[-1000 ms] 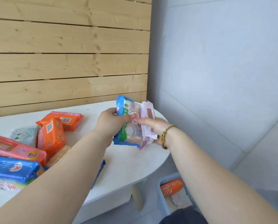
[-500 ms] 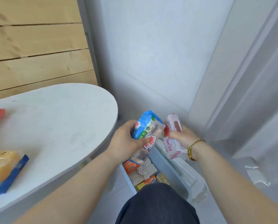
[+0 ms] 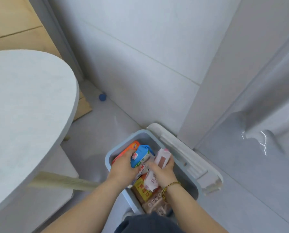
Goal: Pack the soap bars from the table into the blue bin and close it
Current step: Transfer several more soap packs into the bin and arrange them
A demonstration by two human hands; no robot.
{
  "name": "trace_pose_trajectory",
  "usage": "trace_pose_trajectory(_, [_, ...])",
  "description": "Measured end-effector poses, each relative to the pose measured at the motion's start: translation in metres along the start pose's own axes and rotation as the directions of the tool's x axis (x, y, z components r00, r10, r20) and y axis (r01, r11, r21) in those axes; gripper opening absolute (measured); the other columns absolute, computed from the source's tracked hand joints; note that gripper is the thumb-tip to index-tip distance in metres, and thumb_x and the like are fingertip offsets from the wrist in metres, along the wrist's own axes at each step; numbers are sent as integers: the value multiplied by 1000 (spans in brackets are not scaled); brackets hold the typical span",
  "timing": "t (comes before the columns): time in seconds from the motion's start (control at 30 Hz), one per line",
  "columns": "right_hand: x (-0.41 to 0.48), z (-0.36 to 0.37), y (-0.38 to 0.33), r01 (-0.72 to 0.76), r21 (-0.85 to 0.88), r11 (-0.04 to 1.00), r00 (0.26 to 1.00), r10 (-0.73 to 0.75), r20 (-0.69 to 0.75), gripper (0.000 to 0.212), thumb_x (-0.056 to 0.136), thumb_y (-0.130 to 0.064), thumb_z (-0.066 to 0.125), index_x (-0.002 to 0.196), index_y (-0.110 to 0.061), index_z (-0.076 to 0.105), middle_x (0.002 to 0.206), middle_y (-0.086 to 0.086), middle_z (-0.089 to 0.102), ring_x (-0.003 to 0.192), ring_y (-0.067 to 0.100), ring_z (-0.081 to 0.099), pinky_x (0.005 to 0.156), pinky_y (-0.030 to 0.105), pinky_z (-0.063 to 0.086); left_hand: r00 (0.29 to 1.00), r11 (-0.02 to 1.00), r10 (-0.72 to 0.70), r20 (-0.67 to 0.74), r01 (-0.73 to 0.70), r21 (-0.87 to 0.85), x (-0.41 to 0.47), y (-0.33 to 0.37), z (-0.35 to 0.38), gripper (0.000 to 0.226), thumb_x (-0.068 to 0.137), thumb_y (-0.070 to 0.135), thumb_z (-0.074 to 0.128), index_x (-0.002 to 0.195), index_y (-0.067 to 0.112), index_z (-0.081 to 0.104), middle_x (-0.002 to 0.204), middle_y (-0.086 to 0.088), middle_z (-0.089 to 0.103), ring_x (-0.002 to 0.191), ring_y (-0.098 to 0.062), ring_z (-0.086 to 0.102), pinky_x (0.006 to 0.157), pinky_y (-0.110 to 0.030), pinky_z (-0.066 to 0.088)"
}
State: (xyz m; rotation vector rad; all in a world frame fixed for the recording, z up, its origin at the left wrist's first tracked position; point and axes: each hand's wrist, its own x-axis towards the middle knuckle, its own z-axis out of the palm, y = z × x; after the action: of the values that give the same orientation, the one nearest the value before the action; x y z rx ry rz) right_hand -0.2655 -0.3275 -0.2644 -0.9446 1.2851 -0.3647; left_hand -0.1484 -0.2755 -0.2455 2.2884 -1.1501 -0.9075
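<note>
The blue bin point(image 3: 147, 133) stands open on the floor below the table's right end. Its white lid point(image 3: 187, 157) hangs off the bin's right side. My left hand point(image 3: 123, 169) grips a blue-and-white soap pack point(image 3: 141, 157) inside the bin. My right hand point(image 3: 162, 174) grips a pink-and-white soap pack point(image 3: 161, 158) beside it, also down in the bin. Under them lie an orange soap pack point(image 3: 132, 147), a yellow soap pack point(image 3: 142, 189) and a pinkish-brown soap pack point(image 3: 155, 206).
The round white table point(image 3: 26, 111) fills the left, with its base point(image 3: 63, 180) near the bin. A small blue ball point(image 3: 102, 97) lies by the wall. Grey wall panels close off the back and right. My dark trouser knee point(image 3: 148, 224) is at the bottom.
Both hands carried the two soap packs off the table, to the right and down into the bin. My view swung from the tabletop to the floor.
</note>
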Motion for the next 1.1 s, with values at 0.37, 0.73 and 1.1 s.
trace_pose_trajectory(0.37, [23,26,47,14,48,999,997,-10,-79,70,78,-10,67,135,-18,27,130,11,48,96,11,50,76,18,44,983,925,139,117,-171,340,39,-24,7,56,85,32,54,136,27,31,131,-3,52,116,-20,48,88,-28,41])
trace_pose_trajectory(0.73, [25,32,54,-102,36,994,994,103,-41,47,83,-13,61,125,-12,39,117,11,53,112,28,53,100,47,44,953,780,270,135,-298,551,38,-50,16,48,91,35,39,137,27,29,136,5,39,129,-19,22,109,-29,11])
trace_pose_trajectory(1.1, [38,33,43,-63,-212,975,998,64,-5,65,82,-5,60,138,-9,28,131,16,47,117,27,51,101,42,44,926,771,244,288,-365,522,23,-64,13,76,85,53,38,141,32,-9,155,4,-10,141,-12,-10,107,-28,-16])
